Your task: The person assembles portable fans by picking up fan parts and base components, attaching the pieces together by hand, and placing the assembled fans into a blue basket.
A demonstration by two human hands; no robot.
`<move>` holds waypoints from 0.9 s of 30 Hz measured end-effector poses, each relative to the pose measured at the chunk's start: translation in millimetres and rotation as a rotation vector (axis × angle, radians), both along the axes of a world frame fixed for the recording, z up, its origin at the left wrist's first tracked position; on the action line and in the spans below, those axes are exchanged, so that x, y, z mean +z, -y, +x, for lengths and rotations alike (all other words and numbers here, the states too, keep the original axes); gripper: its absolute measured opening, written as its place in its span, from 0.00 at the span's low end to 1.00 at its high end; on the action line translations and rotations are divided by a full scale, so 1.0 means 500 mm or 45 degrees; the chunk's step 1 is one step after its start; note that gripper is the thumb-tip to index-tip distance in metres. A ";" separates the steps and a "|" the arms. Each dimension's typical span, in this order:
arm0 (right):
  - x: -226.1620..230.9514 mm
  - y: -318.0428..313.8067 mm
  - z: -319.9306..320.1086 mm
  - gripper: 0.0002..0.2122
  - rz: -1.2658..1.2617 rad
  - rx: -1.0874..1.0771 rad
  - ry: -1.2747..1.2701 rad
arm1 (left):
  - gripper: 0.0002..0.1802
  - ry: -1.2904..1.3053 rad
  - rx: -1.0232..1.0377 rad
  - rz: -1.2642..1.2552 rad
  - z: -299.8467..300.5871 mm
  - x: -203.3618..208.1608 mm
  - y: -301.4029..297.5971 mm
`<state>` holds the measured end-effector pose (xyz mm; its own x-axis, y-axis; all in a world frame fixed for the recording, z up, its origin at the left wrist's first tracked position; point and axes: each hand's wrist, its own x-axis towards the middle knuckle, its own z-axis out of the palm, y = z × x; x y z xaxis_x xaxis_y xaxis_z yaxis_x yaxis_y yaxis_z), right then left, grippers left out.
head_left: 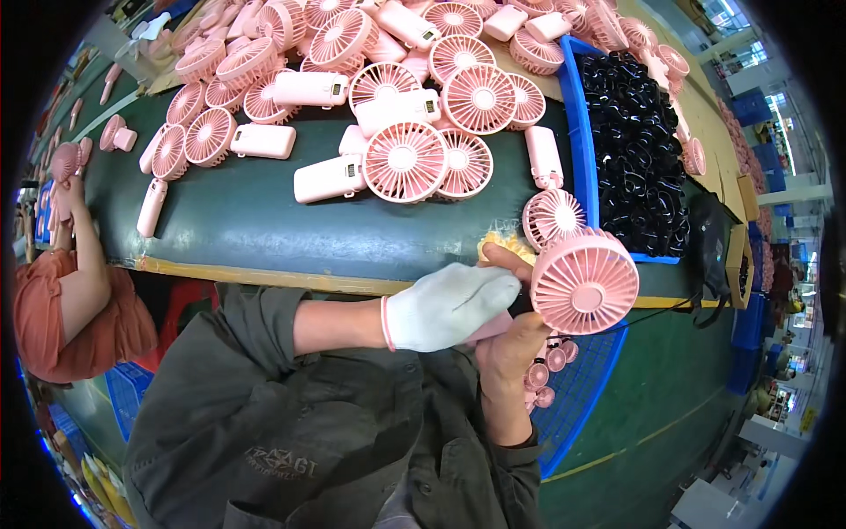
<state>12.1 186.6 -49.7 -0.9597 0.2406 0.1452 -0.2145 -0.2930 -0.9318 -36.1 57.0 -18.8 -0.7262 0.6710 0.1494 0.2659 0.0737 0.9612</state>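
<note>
Just in front of the table's near edge I hold a pink handheld fan point(586, 286), its round grille facing up. My bare right hand point(514, 348) is wrapped round its handle just below the fan head. Against that handle lies my left hand point(454, 307) in a white glove, fingers closed. Part of the handle shows between my two hands; the rest is covered. Something dark shows between my hands, too hidden to name. Beyond the held fan, another pink fan point(553, 216) lies on the green table point(256, 234).
Many pink fans point(405, 163) are heaped across the table. A blue bin point(577, 132) of black looped pieces point(634, 150) stands at the right, beside a black bag point(708, 238). Below the table is a blue crate point(577, 414) with pink fans. At the left sits another person point(75, 300) holding a pink fan.
</note>
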 end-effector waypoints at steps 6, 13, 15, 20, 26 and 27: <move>-0.006 -0.045 -0.006 0.47 0.038 0.288 -0.102 | 0.17 1.430 -0.492 0.490 0.007 -0.047 0.003; 0.010 -0.026 -0.035 0.33 -0.731 0.303 -0.268 | 0.22 -0.813 0.470 -0.096 0.000 0.009 -0.054; 0.026 -0.042 -0.027 0.30 -0.546 0.180 -0.188 | 0.25 -0.761 0.474 -0.102 -0.003 0.017 -0.063; 0.037 -0.154 0.022 0.19 -0.405 -0.229 -0.200 | 0.29 -0.980 0.456 0.085 0.005 -0.034 -0.025; -0.086 -0.357 0.195 0.20 -0.497 -0.575 0.150 | 0.38 -1.250 1.056 -0.508 -0.044 -0.030 0.178; -0.148 -0.394 0.227 0.22 -0.820 -0.870 0.351 | 0.42 -1.186 1.090 -0.612 -0.062 -0.037 0.209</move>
<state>125.8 383.3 -123.5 -0.5649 0.7120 -0.4171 -0.3258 -0.6568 -0.6800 -66.8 -47.5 -37.1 -0.6974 0.1876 0.6917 0.5007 0.8181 0.2830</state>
